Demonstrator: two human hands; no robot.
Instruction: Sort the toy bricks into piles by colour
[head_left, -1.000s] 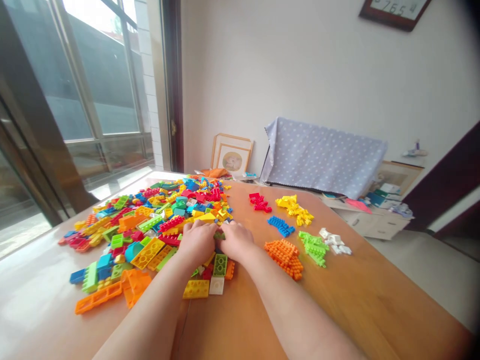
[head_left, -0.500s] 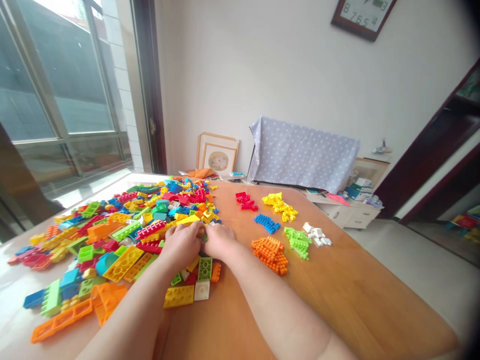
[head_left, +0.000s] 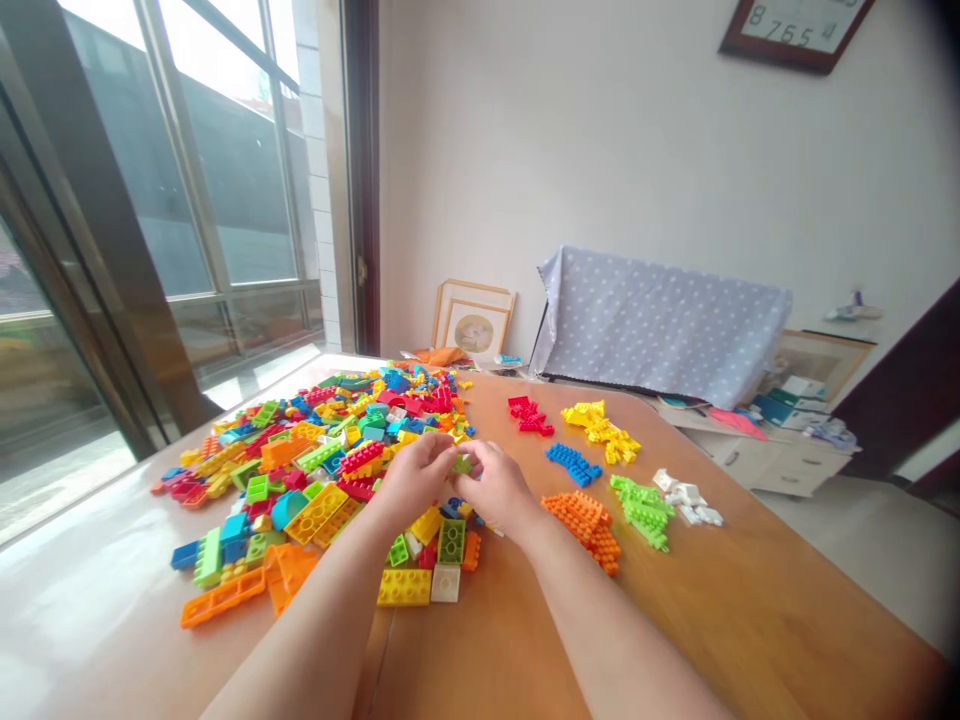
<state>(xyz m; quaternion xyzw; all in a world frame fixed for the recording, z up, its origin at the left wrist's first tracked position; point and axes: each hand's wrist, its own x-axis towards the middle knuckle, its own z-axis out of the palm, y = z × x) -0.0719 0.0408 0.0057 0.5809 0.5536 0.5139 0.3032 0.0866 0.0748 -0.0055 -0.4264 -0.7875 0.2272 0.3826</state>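
Note:
My left hand (head_left: 418,478) and my right hand (head_left: 495,487) meet at the right edge of a heap of mixed toy bricks (head_left: 300,455). Between their fingertips shows a small light green toy brick (head_left: 463,464), pinched from both sides and partly covered by the fingers. Just below the hands lie a dark green brick (head_left: 451,542), a yellow brick (head_left: 404,588) and a white brick (head_left: 445,583). To the right of my right hand is a pile of orange bricks (head_left: 581,525).
Further right sit separate groups of red (head_left: 529,415), yellow (head_left: 602,430), blue (head_left: 574,464), light green (head_left: 643,510) and white bricks (head_left: 686,497) on the wooden table (head_left: 720,600). A cloth-covered object (head_left: 660,320) stands behind the table; a window (head_left: 232,160) is at left.
The view has swung left, so everything sits further right in the picture. My hands have lifted slightly off the heap, and the light green brick now shows between them.

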